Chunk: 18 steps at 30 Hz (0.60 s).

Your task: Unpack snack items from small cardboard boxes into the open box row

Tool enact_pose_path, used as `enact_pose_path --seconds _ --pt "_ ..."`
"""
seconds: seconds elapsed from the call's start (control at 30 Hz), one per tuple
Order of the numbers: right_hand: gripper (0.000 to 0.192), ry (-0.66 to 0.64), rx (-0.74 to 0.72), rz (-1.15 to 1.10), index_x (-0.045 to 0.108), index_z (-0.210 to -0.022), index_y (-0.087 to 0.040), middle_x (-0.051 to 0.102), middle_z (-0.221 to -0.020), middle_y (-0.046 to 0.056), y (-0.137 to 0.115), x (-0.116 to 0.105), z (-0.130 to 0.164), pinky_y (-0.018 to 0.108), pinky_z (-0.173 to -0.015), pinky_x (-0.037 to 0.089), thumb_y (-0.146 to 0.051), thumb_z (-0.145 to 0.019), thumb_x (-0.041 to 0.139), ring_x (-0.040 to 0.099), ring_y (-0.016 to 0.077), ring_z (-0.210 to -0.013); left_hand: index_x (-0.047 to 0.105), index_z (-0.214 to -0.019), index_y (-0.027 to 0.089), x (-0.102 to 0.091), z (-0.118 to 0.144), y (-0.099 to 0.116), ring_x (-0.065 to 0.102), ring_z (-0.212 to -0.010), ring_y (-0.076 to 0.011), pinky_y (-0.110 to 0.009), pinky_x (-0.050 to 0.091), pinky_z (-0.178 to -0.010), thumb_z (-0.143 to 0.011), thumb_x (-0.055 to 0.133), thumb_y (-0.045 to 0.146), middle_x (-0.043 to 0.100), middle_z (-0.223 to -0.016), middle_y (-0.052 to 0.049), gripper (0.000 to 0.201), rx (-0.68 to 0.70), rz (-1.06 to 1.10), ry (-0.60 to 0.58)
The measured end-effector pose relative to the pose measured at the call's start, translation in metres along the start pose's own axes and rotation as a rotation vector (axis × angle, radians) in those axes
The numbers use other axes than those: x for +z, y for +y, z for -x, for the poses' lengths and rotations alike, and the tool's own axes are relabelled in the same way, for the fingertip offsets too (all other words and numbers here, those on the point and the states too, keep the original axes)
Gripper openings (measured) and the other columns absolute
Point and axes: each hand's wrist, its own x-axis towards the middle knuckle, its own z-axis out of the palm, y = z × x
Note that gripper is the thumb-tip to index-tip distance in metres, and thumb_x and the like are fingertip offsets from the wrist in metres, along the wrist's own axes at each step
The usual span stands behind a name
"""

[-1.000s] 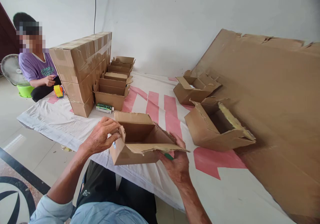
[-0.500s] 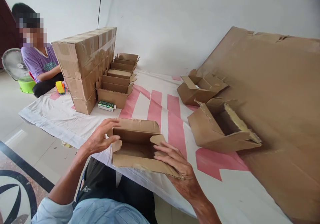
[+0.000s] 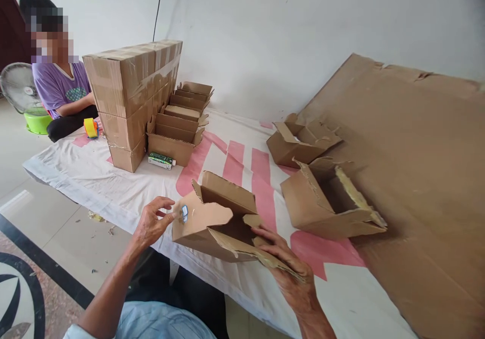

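Note:
A small open cardboard box lies near the front edge of the cloth-covered table, turned at a slant with its flaps spread. On its left end flap is a small blue-and-white sticker. My right hand grips the box's right end, fingers over the end flap and the front flap against the palm. Beside the left end is my left hand, its fingers curved and apart with nothing in them. Its thumb tip is at the box's corner; whether it touches I cannot tell.
Taped cartons are stacked at the left, beside a row of open boxes and a small green box. Two open boxes stand right, before a large cardboard sheet. A person sits far left near yellow tape.
The box has turned, so its left end now faces me more, and that end's flap has swung over the opening. My left hand has come off the box's rim. My right hand has moved slightly right.

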Motion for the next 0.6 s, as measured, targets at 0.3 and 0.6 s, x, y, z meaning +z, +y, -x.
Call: enact_pose_path --seconds 0.3,0.6 --pt "0.010 -0.014 -0.006 0.021 0.084 -0.096 -0.031 0.079 -0.134 0.012 -0.001 0.001 0.001 0.060 -0.114 0.058 -0.037 -0.097 0.076 0.068 0.0368 -0.137 0.086 -0.103 0.023 0.010 0.001 0.002 0.075 -0.112 -0.0269 -0.036 0.062 -0.085 -0.087 0.086 0.054 0.077 -0.121 -0.013 0.034 0.010 0.100 -0.080" --pt "0.016 -0.019 -0.007 0.034 0.085 -0.095 -0.030 0.079 -0.134 0.014 -0.001 0.000 0.001 0.062 -0.116 0.056 -0.042 -0.097 0.075 0.066 0.0385 -0.139 0.088 -0.099 0.024 0.012 -0.002 -0.006 0.074 -0.107 -0.0265 -0.035 0.060 -0.081 -0.085 0.087 0.054 0.076 -0.117 -0.012 0.033 -0.012 0.064 -0.063"
